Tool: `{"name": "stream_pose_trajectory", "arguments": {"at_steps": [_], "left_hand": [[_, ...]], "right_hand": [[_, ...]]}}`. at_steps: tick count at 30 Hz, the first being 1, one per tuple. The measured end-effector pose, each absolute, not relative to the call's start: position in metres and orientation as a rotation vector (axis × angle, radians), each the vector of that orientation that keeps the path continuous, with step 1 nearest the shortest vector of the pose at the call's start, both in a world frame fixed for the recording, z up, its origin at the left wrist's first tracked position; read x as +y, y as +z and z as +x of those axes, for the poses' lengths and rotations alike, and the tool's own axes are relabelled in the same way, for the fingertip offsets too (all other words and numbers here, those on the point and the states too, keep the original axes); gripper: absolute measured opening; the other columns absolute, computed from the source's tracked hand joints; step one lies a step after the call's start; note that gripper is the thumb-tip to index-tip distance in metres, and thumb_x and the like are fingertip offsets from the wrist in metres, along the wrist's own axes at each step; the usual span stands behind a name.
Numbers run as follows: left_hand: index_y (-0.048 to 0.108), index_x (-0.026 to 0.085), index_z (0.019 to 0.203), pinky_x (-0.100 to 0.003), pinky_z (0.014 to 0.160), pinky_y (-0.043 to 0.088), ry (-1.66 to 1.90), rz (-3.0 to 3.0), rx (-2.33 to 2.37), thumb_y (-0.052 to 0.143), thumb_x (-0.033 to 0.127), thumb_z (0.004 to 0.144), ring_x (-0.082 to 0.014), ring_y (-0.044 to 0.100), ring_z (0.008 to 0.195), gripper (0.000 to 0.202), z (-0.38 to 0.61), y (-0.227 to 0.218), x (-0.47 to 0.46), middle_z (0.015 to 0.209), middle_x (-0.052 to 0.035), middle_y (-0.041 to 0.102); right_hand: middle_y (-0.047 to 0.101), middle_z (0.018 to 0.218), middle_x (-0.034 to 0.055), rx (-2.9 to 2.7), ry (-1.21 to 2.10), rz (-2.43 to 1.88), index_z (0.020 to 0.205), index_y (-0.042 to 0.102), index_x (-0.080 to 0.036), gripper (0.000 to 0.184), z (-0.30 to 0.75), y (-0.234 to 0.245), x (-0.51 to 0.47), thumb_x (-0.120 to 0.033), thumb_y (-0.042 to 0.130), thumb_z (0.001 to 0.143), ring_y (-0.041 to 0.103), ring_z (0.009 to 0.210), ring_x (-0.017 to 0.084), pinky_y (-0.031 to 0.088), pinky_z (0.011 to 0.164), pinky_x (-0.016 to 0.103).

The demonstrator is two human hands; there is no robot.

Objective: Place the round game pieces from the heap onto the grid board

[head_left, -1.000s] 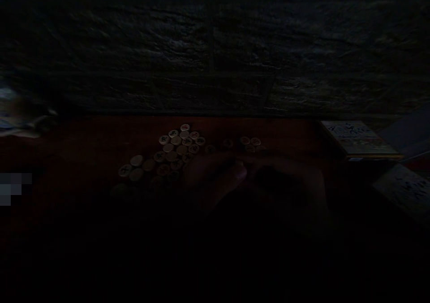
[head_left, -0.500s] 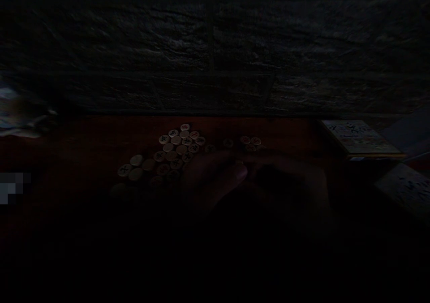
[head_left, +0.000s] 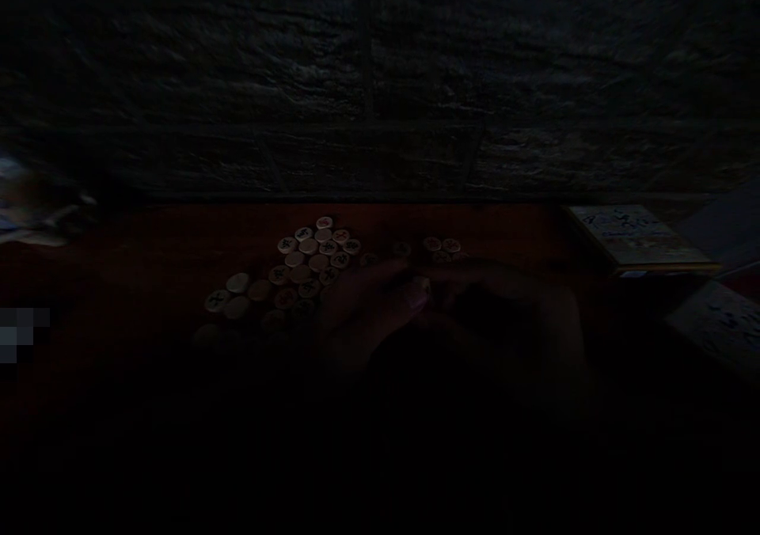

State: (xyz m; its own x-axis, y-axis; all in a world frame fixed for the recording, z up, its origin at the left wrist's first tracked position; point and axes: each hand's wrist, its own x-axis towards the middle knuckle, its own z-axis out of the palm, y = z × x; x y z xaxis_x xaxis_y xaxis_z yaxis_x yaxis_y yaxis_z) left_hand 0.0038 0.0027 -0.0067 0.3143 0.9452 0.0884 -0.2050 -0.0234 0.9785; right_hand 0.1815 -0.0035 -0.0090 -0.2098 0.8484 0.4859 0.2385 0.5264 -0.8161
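The scene is very dark. My left hand [head_left: 368, 313] is closed in the middle of the view, thumb pointing right. Opposite it, my right hand [head_left: 528, 305] has its fingers bent in, and its fingertips meet those of the left. A small pale spot shows at the left thumb's tip; what is pinched there I cannot make out. Just left of and behind the left hand lie several round Chinese chess pieces [head_left: 309, 245] with red or black characters, some blank side up. Beyond the right fingertips, a small group of red-marked pieces [head_left: 433, 244] lies together.
The pieces lie on a reddish wooden table [head_left: 178, 238] against a dark stone-block wall [head_left: 416, 68]. At the right is a flat box [head_left: 635, 238] with a printed lid, and a second printed panel [head_left: 718, 321] nearer. A blurred object [head_left: 47, 210] stands at the left edge.
The left thumb has shifted slightly left, and a pale spot now shows more at its tip. Both hands remain together; the pieces on the table lie as before.
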Motion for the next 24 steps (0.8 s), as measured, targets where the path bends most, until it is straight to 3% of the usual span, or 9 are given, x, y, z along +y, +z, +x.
{"name": "stream_pose_trajectory", "arguments": {"at_steps": [3, 8, 13, 24], "left_hand": [[0.080, 0.025, 0.090, -0.033, 0.081, 0.058, 1.065, 1.235, 0.839, 0.070, 0.038, 0.093, -0.0240, 0.072, 0.091, 0.017, 0.002, -0.011, 0.006, 0.091, -0.0033, 0.077], [0.079, 0.024, 0.087, -0.030, 0.066, 0.054, 1.027, 1.288, 0.774, 0.069, 0.046, 0.094, -0.0208, 0.068, 0.076, 0.025, -0.004, -0.018, 0.015, 0.080, -0.0028, 0.073], [0.080, 0.024, 0.082, -0.032, 0.069, 0.054, 1.053, 1.286, 0.839, 0.068, 0.045, 0.095, -0.0201, 0.067, 0.069, 0.028, -0.005, -0.019, 0.015, 0.072, -0.0024, 0.072], [0.083, 0.023, 0.091, -0.033, 0.074, 0.058, 0.996, 1.237, 0.788, 0.072, 0.049, 0.092, -0.0229, 0.074, 0.079, 0.028, -0.006, -0.019, 0.016, 0.078, -0.0043, 0.077]], "right_hand": [[0.077, 0.084, -0.0022, -1.722, 0.728, -0.945, 0.111, 0.078, -0.027, 0.031, 0.181, -0.011, -0.003, -0.013, 0.084, 0.084, 0.074, 0.077, 0.015, 0.064, 0.074, 0.027], [0.078, 0.085, -0.0022, -1.718, 0.746, -0.952, 0.114, 0.078, -0.025, 0.032, 0.182, -0.013, -0.002, -0.014, 0.084, 0.084, 0.074, 0.077, 0.014, 0.063, 0.073, 0.024], [0.078, 0.082, -0.0017, -1.734, 0.726, -0.993, 0.108, 0.079, -0.024, 0.024, 0.183, -0.011, -0.002, -0.015, 0.083, 0.086, 0.074, 0.073, 0.014, 0.061, 0.068, 0.025], [0.076, 0.082, -0.0010, -1.701, 0.745, -1.010, 0.110, 0.078, -0.024, 0.024, 0.182, -0.014, -0.002, -0.021, 0.083, 0.087, 0.072, 0.075, 0.015, 0.061, 0.072, 0.027]]}}
